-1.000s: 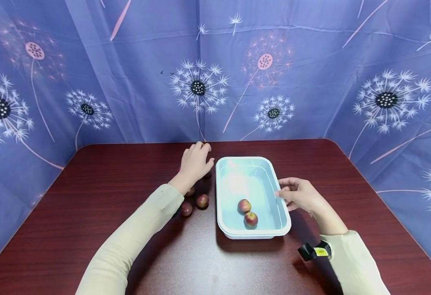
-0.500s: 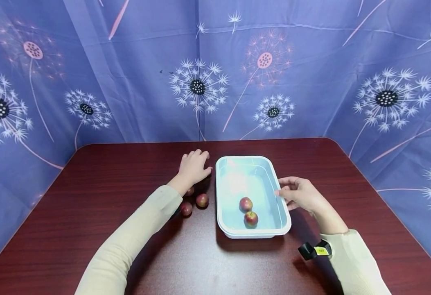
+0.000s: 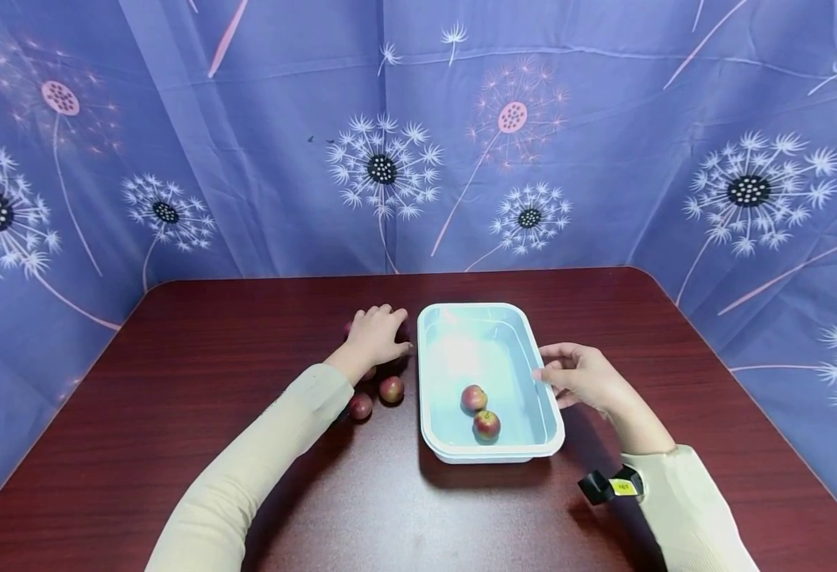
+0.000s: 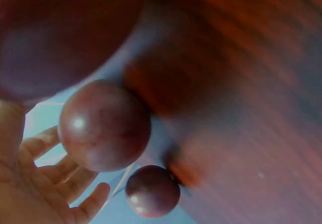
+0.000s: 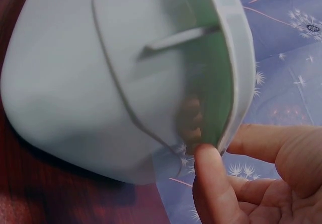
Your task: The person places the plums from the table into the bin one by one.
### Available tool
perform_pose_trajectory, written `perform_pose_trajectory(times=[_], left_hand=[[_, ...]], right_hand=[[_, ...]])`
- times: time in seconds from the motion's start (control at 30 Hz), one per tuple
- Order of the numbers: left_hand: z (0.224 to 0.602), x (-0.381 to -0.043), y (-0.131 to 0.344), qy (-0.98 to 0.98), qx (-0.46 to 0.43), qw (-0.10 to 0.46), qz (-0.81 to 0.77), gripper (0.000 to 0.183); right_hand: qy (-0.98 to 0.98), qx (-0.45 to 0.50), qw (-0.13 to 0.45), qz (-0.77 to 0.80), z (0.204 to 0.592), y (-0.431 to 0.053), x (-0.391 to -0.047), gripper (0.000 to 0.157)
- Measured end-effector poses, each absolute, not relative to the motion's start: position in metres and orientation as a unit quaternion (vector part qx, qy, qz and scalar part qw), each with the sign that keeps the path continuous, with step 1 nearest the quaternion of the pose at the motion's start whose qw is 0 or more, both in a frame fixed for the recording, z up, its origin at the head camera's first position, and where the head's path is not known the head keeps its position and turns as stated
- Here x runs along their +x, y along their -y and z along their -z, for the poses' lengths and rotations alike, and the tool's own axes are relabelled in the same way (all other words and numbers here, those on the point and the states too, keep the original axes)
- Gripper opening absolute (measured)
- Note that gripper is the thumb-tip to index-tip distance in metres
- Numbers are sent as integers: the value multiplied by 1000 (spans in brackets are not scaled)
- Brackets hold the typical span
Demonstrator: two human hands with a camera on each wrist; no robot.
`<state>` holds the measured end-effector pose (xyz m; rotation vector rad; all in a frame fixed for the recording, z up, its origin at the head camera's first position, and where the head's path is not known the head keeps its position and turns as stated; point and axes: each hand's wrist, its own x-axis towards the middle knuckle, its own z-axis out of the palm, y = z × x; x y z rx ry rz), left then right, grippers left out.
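Observation:
My left hand [image 3: 377, 335] hovers low over a cluster of small round red fruits, thumb spread apart from the fingers. In the left wrist view its fingers [image 4: 83, 183] are loosely spread behind a dark red fruit [image 4: 104, 125]; a smaller-looking fruit [image 4: 152, 191] lies beyond. Nearer the front, two fruits, one reddish-yellow [image 3: 392, 390] and one darker [image 3: 361, 406], sit on the table. My right hand [image 3: 584, 377] pinches the right rim of a pale blue plastic tub [image 3: 493, 454]. Inside it, an upper fruit [image 3: 474, 399] lies against a lower fruit [image 3: 486, 426].
The dark red wooden table [image 3: 246, 334] ends at a blue dandelion-print cloth [image 3: 282, 143], which hangs behind and along both sides. A black wrist strap with a yellow label [image 3: 624, 486] is on the right sleeve.
My left hand has come down and toward me, from the table's back edge onto the fruit cluster. The upper fruit in the tub rolled slightly right, then back. My right hand stays on the rim.

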<state>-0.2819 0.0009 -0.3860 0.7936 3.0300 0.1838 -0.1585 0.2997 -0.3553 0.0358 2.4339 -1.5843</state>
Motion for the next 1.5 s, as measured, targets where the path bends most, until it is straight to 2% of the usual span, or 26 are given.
perform_pose_trajectory(times=[0.3, 0.8, 1.5], left_hand=[[390, -284, 0, -966, 254, 5, -45, 48], [392, -286, 4, -964, 258, -22, -55, 34], [378, -285, 17, -963, 244, -87, -77, 35]], right_hand=[[-828, 9, 120, 548, 355, -300, -158, 55], [-826, 5, 121, 550, 355, -299, -158, 55], [-831, 12, 116, 543, 357, -299, -157, 55]])
